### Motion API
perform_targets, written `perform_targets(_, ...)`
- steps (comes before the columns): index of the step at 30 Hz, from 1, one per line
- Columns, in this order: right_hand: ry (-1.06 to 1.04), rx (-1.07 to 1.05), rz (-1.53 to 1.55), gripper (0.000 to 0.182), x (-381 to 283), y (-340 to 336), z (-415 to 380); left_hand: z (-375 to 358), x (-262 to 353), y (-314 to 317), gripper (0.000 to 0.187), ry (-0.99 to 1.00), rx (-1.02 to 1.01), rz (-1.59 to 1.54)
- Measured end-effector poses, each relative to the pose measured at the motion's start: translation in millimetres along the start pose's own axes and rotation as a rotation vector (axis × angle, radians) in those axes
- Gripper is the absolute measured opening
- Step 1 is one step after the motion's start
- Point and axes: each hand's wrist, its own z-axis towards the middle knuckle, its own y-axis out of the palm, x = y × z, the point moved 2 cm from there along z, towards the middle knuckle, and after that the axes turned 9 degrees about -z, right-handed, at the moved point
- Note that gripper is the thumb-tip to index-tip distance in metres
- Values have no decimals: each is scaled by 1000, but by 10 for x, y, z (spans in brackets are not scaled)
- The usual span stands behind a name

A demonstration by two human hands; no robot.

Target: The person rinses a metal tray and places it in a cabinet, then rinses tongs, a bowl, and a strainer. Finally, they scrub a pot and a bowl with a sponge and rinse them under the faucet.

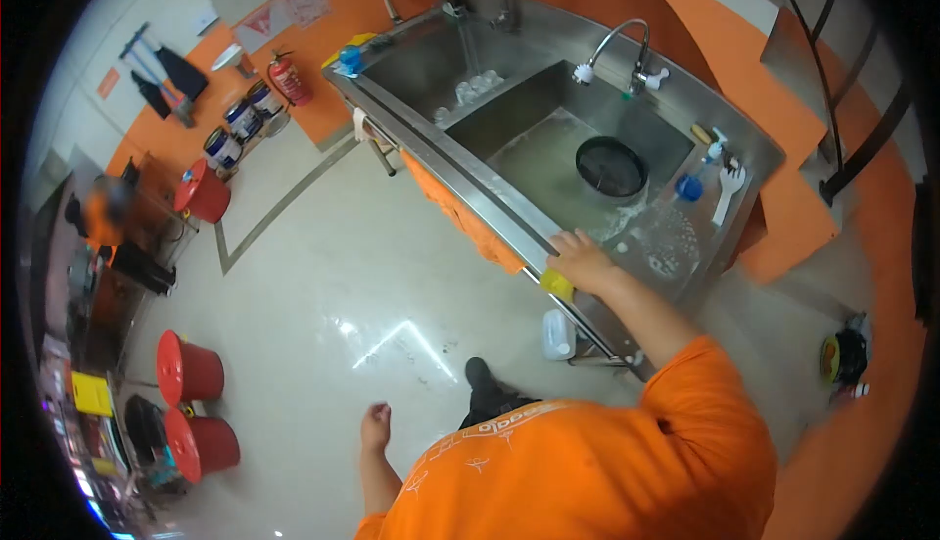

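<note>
My right hand (585, 260) rests at the front rim of the steel sink (480, 173), its fingers closed around a yellow sponge-like piece (556, 283). My left hand (376, 424) hangs low over the floor at my side, fingers curled in, with nothing visible in it. A round black pan (611, 166) sits in the cloudy water of the right basin. On the soapy ledge right of that basin are a blue scrubber (689, 187) and a white fork-shaped utensil (730, 193). Several clear cups (478, 86) lie in the left basin, under running water.
An orange cloth (460, 209) hangs along the sink's front rail. A white plastic container (559, 334) is below the rim. Red buckets (190, 368), paint cans (223, 148) and a fire extinguisher (290, 80) stand to the left. Another person (113, 227) is at the far left.
</note>
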Motion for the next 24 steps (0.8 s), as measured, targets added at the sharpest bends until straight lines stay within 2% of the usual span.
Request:
perform_targets(1,58,-34,60,36,10,49,-17,39,-273,-58,26,-103,-65,10)
perform_targets(3,196,-96,147,37,219,-137,-89,253,-1278,-176,30,-235,-255,389)
perform_targets(5,559,-128,305,40,447,-359,-332,372,-1689,-390,31,-391,-375,541)
perform_targets(7,1000,-177,290,43,650,-470,-658,626,-1700,-609,31,-470,-413,589)
perform_targets(9,1199,-266,46,51,783,-358,-1049,1078,-1581,-784,31,-433,-410,610)
perform_targets(11,1328,-431,-9,53,825,-210,-1283,1690,-1416,-892,32,-319,-402,619)
perform_targets(12,1393,-505,-37,54,848,-171,-1332,2089,-1240,-890,32,-192,-398,626)
perform_targets(14,1364,-307,40,54,874,-284,-1078,2897,-645,-714,33,152,-412,671)
perform_targets(15,1340,-245,85,52,871,-278,-901,3260,-250,-554,31,323,-486,748)
perform_targets(16,1313,-185,132,50,870,-271,-724,3651,33,-341,28,406,-370,783)
perform_targets(17,1271,-161,186,47,905,-206,-533,3869,424,-194,26,404,-342,618)
perform_targets(19,1199,-174,363,34,1025,-97,-175,3848,1634,191,24,443,-299,372)
perform_targets(20,1233,-84,443,30,1106,-44,-44,3841,2045,338,24,486,-276,295)
perform_targets(22,1274,120,610,24,1377,104,241,3781,2704,544,23,519,-386,276)
perform_targets(23,1293,356,748,27,1541,280,350,3741,2901,596,20,544,-406,239)
perform_targets(24,1311,377,876,26,1723,452,433,3833,2925,620,19,614,-429,253)
